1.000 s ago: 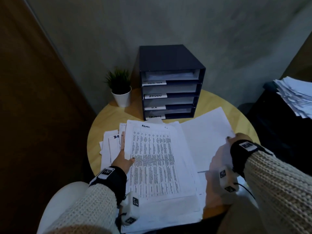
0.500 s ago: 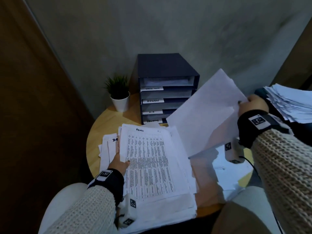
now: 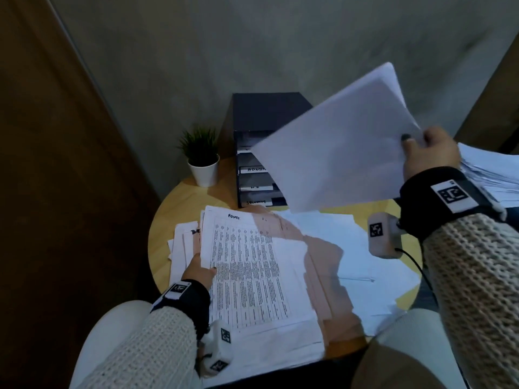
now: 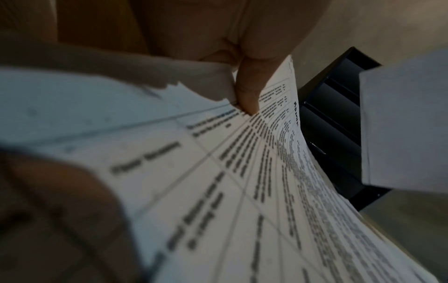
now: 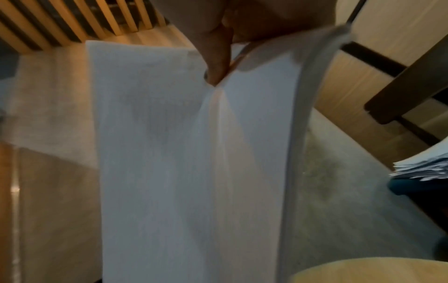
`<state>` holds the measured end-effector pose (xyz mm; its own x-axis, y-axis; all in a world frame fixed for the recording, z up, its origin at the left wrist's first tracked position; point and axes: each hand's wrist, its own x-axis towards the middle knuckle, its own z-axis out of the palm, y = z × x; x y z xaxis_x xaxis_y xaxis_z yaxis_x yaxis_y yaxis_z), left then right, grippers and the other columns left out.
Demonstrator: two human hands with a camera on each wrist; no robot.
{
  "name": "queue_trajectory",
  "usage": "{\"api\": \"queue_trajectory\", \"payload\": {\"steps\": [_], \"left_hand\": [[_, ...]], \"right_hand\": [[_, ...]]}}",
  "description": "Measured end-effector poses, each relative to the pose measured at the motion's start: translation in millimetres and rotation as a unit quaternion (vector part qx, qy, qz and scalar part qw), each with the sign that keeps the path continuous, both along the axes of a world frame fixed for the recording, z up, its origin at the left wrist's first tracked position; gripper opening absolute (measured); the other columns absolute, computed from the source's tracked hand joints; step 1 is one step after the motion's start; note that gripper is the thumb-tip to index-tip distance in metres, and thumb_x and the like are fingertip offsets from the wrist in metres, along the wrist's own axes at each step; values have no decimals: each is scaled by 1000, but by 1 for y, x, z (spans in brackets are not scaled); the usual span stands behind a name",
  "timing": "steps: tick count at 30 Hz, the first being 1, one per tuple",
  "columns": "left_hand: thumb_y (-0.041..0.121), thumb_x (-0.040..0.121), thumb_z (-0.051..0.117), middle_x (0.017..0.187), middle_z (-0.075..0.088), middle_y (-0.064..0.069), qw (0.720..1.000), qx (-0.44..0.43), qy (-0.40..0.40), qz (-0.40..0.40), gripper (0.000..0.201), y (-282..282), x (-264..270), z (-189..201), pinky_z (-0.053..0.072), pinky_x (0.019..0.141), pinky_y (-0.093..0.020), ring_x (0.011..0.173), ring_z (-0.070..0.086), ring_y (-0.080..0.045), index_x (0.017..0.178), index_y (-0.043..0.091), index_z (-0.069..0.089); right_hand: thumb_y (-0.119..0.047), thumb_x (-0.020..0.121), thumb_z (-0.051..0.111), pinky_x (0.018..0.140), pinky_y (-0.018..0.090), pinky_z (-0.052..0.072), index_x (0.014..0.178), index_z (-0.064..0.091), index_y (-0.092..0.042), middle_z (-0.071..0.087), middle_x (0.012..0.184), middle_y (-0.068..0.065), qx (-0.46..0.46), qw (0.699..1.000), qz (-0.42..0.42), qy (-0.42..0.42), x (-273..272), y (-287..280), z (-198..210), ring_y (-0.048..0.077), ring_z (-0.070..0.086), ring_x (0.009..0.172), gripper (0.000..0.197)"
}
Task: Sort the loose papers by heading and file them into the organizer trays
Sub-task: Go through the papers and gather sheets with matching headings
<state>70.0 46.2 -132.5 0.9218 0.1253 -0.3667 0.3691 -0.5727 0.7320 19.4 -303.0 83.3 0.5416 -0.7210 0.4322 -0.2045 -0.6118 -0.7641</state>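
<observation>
A dark organizer (image 3: 261,153) with several labelled trays stands at the back of the round wooden table (image 3: 179,209). My right hand (image 3: 421,150) pinches the edge of a blank-backed sheaf of papers (image 3: 337,147) and holds it in the air in front of the organizer, hiding its right side. In the right wrist view the thumb (image 5: 218,63) presses on that sheaf (image 5: 194,153). My left hand (image 3: 200,272) pinches the left edge of the top printed sheet (image 3: 247,265), headed "ADMIN", on the pile before me; the thumb (image 4: 249,92) lies on the sheet (image 4: 242,191).
A small potted plant (image 3: 200,155) stands left of the organizer. More white sheets (image 3: 351,262) are spread over the table's right half. A further stack of papers (image 3: 488,169) lies on a dark surface at the far right. A grey wall is behind.
My right hand has lifted the sheaf of papers off the table's right side, up and to the right. The left hand has stayed on the printed sheet's left edge.
</observation>
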Motion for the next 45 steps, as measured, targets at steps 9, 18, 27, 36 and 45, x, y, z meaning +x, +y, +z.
{"api": "queue_trajectory", "payload": {"steps": [9, 18, 27, 36, 45], "left_hand": [[8, 93, 53, 134, 50, -21, 1000, -24, -8, 14, 49, 1, 7, 0, 43, 100, -38, 118, 51, -36, 138, 4, 35], [9, 94, 52, 135, 52, -15, 998, -45, -36, 35, 50, 6, 4, 1, 40, 97, -30, 119, 52, -30, 141, 7, 35], [12, 94, 53, 135, 52, -13, 998, -48, -44, 25, 51, 9, 7, 2, 39, 97, -29, 120, 51, -30, 141, 9, 35], [11, 94, 53, 132, 54, -12, 995, -80, -54, 1, 48, 8, 2, 8, 36, 91, -24, 120, 51, -28, 140, 8, 38], [12, 95, 52, 135, 52, -9, 992, -111, -47, -43, 48, -7, -3, 9, 34, 92, -20, 123, 50, -24, 140, 11, 37]], "right_hand": [[-15, 81, 72, 58, 2, 38, 58, 55, -33, 59, 60, -15, -38, 888, 407, 213, -7, 85, -35, -12, 51, 57, 34], [-24, 80, 72, 73, 19, 43, 92, 74, -26, 59, 72, -14, -97, 753, 438, 481, -16, 115, -109, 9, 57, 80, 13], [-53, 84, 58, 98, 30, 42, 75, 70, -39, 70, 87, -17, 46, 770, 443, 456, -11, 99, -126, 8, 61, 94, 21], [-39, 86, 65, 105, 35, 43, 148, 30, -12, 46, 144, 9, 110, 824, 238, 502, 12, 64, -176, 27, 50, 127, 76], [-32, 88, 64, 52, 29, 23, 56, 31, -17, 31, 55, 0, 136, 888, 187, 397, 6, 54, -197, 15, 33, 51, 48]]}}
